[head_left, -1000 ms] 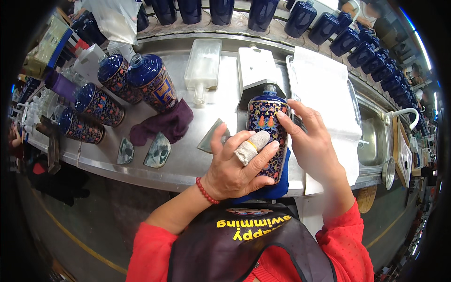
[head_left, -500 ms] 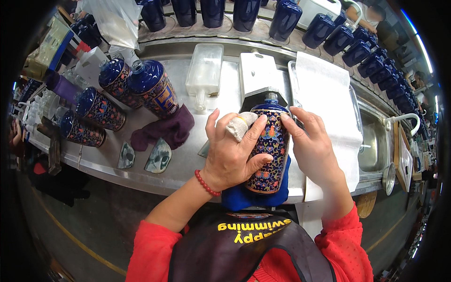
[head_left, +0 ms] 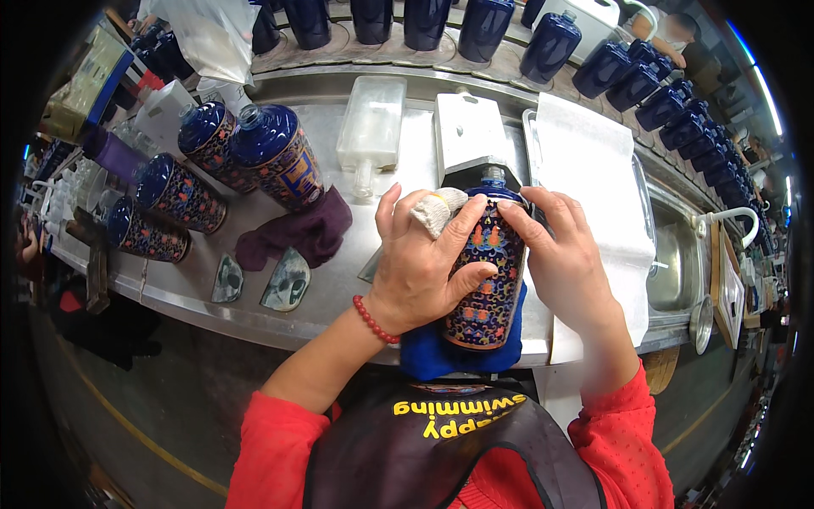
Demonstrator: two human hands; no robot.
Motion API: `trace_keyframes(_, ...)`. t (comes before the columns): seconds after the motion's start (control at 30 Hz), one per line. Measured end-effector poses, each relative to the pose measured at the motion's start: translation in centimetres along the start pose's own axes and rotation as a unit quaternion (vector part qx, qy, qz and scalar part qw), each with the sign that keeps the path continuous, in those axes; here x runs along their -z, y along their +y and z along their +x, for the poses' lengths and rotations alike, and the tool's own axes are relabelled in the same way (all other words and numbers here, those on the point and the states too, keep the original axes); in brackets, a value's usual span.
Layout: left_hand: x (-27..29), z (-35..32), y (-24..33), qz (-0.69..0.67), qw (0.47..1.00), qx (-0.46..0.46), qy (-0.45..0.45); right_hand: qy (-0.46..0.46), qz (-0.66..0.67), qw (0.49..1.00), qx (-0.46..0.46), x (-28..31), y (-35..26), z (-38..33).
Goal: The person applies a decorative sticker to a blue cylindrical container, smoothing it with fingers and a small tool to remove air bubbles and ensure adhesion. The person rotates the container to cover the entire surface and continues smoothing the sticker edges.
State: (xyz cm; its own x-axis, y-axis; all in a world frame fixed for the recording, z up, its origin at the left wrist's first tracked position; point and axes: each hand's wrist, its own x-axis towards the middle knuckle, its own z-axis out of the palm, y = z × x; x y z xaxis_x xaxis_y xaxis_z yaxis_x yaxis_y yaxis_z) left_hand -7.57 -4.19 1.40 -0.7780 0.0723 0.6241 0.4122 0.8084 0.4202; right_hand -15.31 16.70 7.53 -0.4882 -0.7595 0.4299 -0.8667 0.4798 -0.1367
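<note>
A dark blue bottle with a colourful floral pattern (head_left: 487, 297) lies in front of me, its clear neck pointing away. Beneath its near end is a bright blue cloth (head_left: 424, 352). My left hand (head_left: 424, 263) closes over the bottle's left side, thumb and index finger pressing its front. A whitish cloth wrap (head_left: 437, 212) covers one of that hand's fingers. From the right, my right hand (head_left: 564, 250) grips the bottle, with its fingertips at the shoulder. The far fingers of this hand are partly hidden behind the bottle's edge.
Several patterned blue bottles (head_left: 275, 161) stand at the left by a purple cloth (head_left: 301, 233) and greenish scrapers (head_left: 287, 280). A clear bottle (head_left: 373, 127) and a white block (head_left: 469, 131) lie beyond. White paper (head_left: 585, 187) and a sink (head_left: 678, 254) are at right. Plain blue bottles line the conveyor (head_left: 407, 55).
My fingertips have shifted slightly up toward the bottle's shoulder, the left index finger and right hand most. The plain blue bottles on the conveyor have moved along to the left.
</note>
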Motion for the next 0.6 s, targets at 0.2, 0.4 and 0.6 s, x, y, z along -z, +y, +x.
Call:
trace_keyframes(0.2, -0.1, -0.2, -0.1, -0.019, 1.0, 0.003, 0.007, -0.005, -0.004, 1.0, 0.0, 0.3, -0.2, -0.2)
trace_keyframes(0.4, 0.1, -1.8, 0.5, -0.049, 0.999, 0.021, 0.007, -0.026, -0.011, 1.0, -0.003, 0.9, -1.0, -1.3)
trace_keyframes(0.6, -0.2, -1.7, 0.6, -0.042, 0.999, 0.019, 0.008, -0.027, -0.009, 1.0, -0.001, 0.8, -0.9, -1.1)
